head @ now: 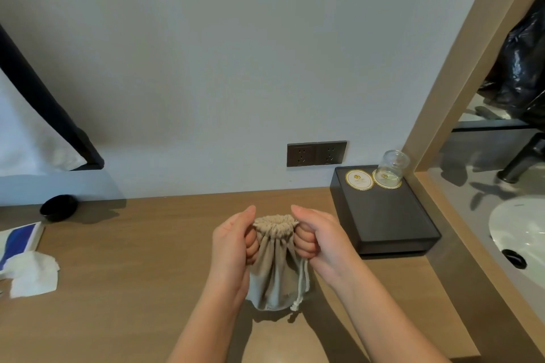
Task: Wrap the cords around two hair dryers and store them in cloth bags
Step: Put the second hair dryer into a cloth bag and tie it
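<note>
A beige cloth bag (274, 268) stands upright on the wooden table (141, 259), at lower centre of the frame. Its mouth is gathered tight into a ruffled collar at the top. The left hand (233, 247) is clenched on the left side of the bag's neck, fingers curled inward against the fabric, thumb raised beside the collar. The right hand (317, 240) mirrors it on the right side of the neck, fingers curled, thumb raised. Each grip is closed on the bag just below the gathered collar. A white drawstring (302, 283) hangs from the right hand down the right side of the bag, and its knotted end lies near the bag's base. The bag's contents are not visible. To the right of the hands, a dark tray (392, 224) rests on the table against the wall; it carries two round coasters (359, 179) at its far end, and an upturned glass (392, 166) sits on the right-hand one. A double wall socket (316, 153) is mounted just above the table, left of the tray. At the left edge of the frame lie a crumpled white tissue (32, 274), a blue and white packet (17, 240) and, further back, a small black bowl (59, 207). A white basin (522, 233) occupies the far right.
</note>
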The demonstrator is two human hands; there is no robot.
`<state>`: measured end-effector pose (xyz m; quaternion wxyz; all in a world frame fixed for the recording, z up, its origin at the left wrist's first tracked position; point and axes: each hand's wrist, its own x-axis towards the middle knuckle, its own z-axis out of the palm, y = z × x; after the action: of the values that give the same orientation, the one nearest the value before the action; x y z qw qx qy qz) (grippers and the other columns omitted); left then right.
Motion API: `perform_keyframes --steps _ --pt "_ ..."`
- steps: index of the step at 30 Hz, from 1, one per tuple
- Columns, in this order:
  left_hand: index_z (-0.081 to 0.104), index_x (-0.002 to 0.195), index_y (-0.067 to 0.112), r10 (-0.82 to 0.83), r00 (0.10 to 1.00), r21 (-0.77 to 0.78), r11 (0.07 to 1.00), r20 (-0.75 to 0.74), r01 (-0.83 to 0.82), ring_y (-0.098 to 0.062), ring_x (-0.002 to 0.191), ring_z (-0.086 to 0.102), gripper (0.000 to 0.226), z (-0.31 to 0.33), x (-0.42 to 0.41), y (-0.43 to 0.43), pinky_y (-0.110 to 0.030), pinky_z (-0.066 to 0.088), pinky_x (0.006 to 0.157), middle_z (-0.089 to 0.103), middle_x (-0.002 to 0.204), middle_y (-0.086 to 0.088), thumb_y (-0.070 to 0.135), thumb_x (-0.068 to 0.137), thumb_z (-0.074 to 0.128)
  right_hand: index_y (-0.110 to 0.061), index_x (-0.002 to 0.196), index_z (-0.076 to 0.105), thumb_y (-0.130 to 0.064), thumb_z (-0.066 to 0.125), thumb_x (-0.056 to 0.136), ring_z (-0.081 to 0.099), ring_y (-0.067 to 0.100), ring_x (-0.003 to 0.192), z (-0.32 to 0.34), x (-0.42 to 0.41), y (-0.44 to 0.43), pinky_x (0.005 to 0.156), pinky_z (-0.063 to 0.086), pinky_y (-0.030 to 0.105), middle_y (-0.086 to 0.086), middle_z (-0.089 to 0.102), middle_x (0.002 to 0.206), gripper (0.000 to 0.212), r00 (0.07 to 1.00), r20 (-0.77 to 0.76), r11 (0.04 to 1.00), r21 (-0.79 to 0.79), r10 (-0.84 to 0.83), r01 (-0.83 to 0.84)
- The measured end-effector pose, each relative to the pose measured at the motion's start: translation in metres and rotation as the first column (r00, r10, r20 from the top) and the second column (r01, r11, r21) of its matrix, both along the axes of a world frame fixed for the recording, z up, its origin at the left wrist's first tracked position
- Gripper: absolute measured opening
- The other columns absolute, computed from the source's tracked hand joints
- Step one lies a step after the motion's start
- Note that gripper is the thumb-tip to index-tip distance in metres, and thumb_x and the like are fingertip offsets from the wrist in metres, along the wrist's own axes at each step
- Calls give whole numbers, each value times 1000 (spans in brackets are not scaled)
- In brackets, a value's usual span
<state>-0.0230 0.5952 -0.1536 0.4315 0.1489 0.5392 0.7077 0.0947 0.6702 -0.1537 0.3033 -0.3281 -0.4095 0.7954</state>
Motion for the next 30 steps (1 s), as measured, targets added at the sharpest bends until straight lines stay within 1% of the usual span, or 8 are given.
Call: perform_keyframes --steps 5,6,10,17,20,24,26,30 --pt "27 52 24 24 971 80 996 237 -44 -6 33 13 49 -3 5 4 -25 5 42 18 39 9 19 94 53 -22 41 28 -22 61 79 15 9 31 -4 -9 -4 42 7 25 -5 17 37 51 985 -141 989 -124 -99 81" --pt "28 52 23 20 981 78 996 195 -36 -6 34 14 49 -3 4 3 -26 6 42 19 40 8 19 94 53 -21 43 29 -22 62 81 16 9 33 -3 -7 -3 44 8 26 -4 18 38 50 991 -107 994 -84 -75 66" --pt "31 50 21 -31 973 -29 999 -229 25 -12 43 19 50 -1 -6 -4 -24 16 44 23 45 3 15 93 57 -20 51 33 -21 56 96 22 11 42 6 8 2 45 19 21 -6 25 45 51 978 208 960 269 19 -76" --pt "29 48 23 -139 692 -108 990 -709 89 -6 47 24 54 3 -28 -2 -21 21 47 26 45 10 17 95 55 -18 58 28 -23 46 102 24 9 48 7 12 12 51 21 23 -6 24 54 48 961 267 909 413 -65 -54" --pt "30 51 20 -178 610 -134 984 -772 117 -5 48 24 50 3 -33 -3 -21 21 49 26 46 11 20 95 56 -13 63 36 -24 45 103 35 15 61 1 13 17 61 31 26 1 36 63 42 970 237 900 434 -60 -50" --pt "32 53 15 -255 517 -170 964 -817 206 -5 48 24 50 11 -40 -1 -21 20 48 25 49 11 26 95 57 -2 63 47 -24 39 104 56 21 76 -2 12 19 71 46 27 10 65 84 48 996 88 948 316 10 -37" --pt "35 55 10 -329 420 -218 932 -846 291 -5 48 24 48 20 -46 1 -22 19 48 25 50 10 33 93 54 -13 62 45 -25 34 106 52 20 69 0 11 20 68 44 28 7 61 75 47 994 93 936 341 61 -89" --pt "36 57 19 -422 286 -302 874 -860 380 -4 49 25 44 39 -57 8 -22 21 48 26 51 11 35 95 51 -9 74 40 -23 30 107 34 13 60 1 10 24 58 33 20 3 40 66 38 977 196 853 493 79 -168"
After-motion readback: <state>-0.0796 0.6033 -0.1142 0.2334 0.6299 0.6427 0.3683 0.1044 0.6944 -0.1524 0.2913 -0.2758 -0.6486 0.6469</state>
